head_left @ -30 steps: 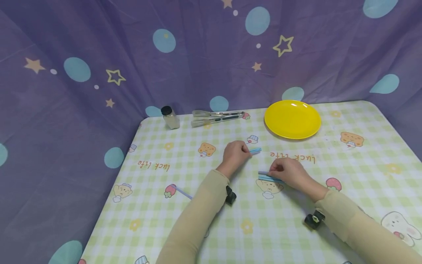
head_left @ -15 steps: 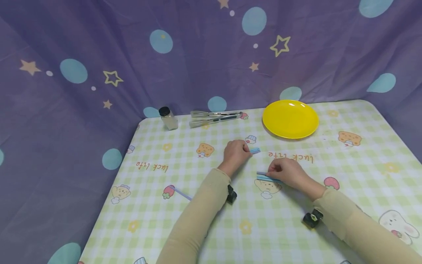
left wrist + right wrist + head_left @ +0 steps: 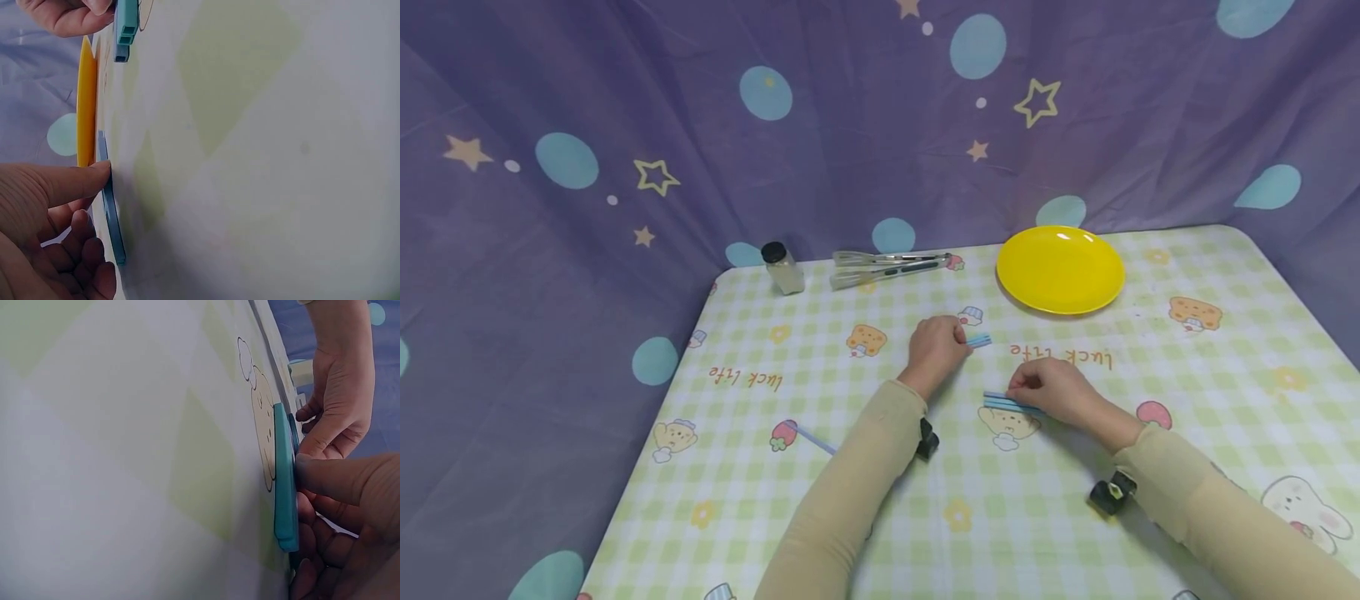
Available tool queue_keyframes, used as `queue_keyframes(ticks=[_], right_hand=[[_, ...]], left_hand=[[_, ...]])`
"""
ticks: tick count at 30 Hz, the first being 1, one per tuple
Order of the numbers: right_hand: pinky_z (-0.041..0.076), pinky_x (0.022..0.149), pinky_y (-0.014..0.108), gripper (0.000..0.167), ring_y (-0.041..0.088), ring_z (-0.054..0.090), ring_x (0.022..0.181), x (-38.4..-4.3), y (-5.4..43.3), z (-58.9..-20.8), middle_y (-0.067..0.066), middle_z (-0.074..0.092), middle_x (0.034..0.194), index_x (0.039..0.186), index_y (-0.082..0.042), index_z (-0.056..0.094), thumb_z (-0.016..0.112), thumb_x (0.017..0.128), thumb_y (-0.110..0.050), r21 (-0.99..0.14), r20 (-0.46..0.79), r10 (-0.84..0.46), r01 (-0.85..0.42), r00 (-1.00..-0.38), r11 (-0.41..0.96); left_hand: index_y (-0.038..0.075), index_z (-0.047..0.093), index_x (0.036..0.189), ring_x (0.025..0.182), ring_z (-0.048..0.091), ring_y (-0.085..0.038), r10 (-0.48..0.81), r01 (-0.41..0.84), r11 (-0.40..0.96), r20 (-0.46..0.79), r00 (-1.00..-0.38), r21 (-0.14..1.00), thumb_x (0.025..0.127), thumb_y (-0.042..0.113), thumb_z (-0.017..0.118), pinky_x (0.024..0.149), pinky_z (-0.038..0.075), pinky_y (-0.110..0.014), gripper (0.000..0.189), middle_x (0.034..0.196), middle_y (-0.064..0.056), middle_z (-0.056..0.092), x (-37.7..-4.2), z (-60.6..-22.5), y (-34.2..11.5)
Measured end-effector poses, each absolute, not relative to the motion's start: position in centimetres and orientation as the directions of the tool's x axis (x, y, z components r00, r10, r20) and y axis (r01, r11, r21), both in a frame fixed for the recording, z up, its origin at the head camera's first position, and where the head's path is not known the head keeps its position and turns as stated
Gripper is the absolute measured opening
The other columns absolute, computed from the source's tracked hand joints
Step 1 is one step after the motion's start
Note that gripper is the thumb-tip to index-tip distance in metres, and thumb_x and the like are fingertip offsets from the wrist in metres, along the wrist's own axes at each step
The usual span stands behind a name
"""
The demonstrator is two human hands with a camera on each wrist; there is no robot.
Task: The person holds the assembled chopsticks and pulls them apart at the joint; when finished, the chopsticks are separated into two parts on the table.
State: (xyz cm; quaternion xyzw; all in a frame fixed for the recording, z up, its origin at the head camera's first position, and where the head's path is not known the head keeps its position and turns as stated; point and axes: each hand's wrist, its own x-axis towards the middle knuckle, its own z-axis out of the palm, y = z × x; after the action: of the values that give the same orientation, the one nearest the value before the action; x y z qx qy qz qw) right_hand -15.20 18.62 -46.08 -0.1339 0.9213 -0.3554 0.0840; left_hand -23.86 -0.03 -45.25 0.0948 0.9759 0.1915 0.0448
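Note:
My left hand point(image 3: 936, 350) pinches slim blue plastic bars point(image 3: 980, 341) lying on the tablecloth, just right of the table's middle. In the left wrist view, the thumb presses a long blue bar point(image 3: 112, 219) whose far end stands free. Nearer to me and further right, my right hand point(image 3: 1054, 392) pinches one of several blue bars point(image 3: 1000, 402) lying side by side. A teal bar point(image 3: 285, 481) is foremost in the right wrist view, with the thumb tip behind it. Its fingers partly hide the bars beyond. A lone lavender bar point(image 3: 812, 438) lies partly under the left forearm.
Along the back edge stand a black-capped jar point(image 3: 784, 271), metal tongs point(image 3: 891, 271) lying flat, and a yellow plate point(image 3: 1060, 271). A purple patterned curtain point(image 3: 850, 125) hangs behind the table. The checked tablecloth point(image 3: 958, 467) carries printed pictures.
The far bar at my right hand now lies closer against the others and shows bluer. Both hands otherwise stay nearly in place; the head view has shifted slightly.

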Motion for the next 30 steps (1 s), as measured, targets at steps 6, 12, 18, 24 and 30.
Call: queue_keyframes(ticks=[6,12,18,24,30], right_hand=[[0.043,0.077,0.037,0.009,0.014,0.053,0.075,-15.3,18.6,-45.9,-0.006,0.065,0.078,0.082,-0.014,0.072,0.072,0.089,-0.018,-0.684,-0.079,-0.315,-0.178,-0.946,0.708],[0.043,0.078,0.037,0.008,0.015,0.054,0.076,-15.2,18.7,-45.9,-0.006,0.066,0.079,0.082,-0.014,0.072,0.071,0.090,-0.018,-0.691,-0.096,-0.313,-0.163,-0.945,0.704],[0.043,0.082,0.041,0.011,0.016,0.054,0.080,-15.3,18.7,-46.0,-0.006,0.066,0.082,0.085,-0.016,0.073,0.068,0.092,-0.022,-0.685,-0.115,-0.300,-0.143,-0.947,0.714],[0.044,0.084,0.043,0.014,0.019,0.056,0.084,-15.1,18.5,-45.9,-0.004,0.067,0.085,0.091,-0.013,0.073,0.065,0.093,-0.024,-0.678,-0.114,-0.280,-0.132,-0.953,0.723],[0.046,0.086,0.047,0.018,0.022,0.060,0.090,-14.9,18.1,-45.4,0.002,0.070,0.096,0.100,-0.009,0.073,0.063,0.095,-0.023,-0.677,-0.079,-0.260,-0.140,-0.962,0.723]], left_hand=[[0.019,0.063,0.072,0.081,0.051,-0.015,0.195,0.166,0.911,-0.042,-0.980,0.377,0.082,0.029,0.081,0.079,0.043,-0.031,0.022,0.077,0.007,0.057,-23.8,-45.2,-0.1],[0.020,0.062,0.071,0.079,0.052,-0.015,0.186,0.157,0.901,-0.032,-0.982,0.406,0.080,0.028,0.081,0.078,0.042,-0.030,0.023,0.075,0.008,0.058,-23.7,-44.8,-0.6],[0.019,0.063,0.072,0.076,0.056,-0.015,0.162,0.136,0.886,-0.020,-0.987,0.444,0.081,0.028,0.081,0.071,0.044,-0.030,0.022,0.075,0.007,0.061,-23.4,-44.0,-1.9],[0.018,0.066,0.079,0.068,0.052,-0.015,0.173,0.118,0.845,-0.056,-0.983,0.521,0.086,0.027,0.076,0.064,0.042,-0.030,0.015,0.073,0.004,0.058,-22.8,-43.2,-4.2],[0.015,0.069,0.083,0.067,0.052,-0.016,0.220,0.126,0.738,-0.060,-0.974,0.663,0.088,0.022,0.075,0.064,0.042,-0.031,0.010,0.077,0.001,0.060,-22.0,-42.6,-7.1]])
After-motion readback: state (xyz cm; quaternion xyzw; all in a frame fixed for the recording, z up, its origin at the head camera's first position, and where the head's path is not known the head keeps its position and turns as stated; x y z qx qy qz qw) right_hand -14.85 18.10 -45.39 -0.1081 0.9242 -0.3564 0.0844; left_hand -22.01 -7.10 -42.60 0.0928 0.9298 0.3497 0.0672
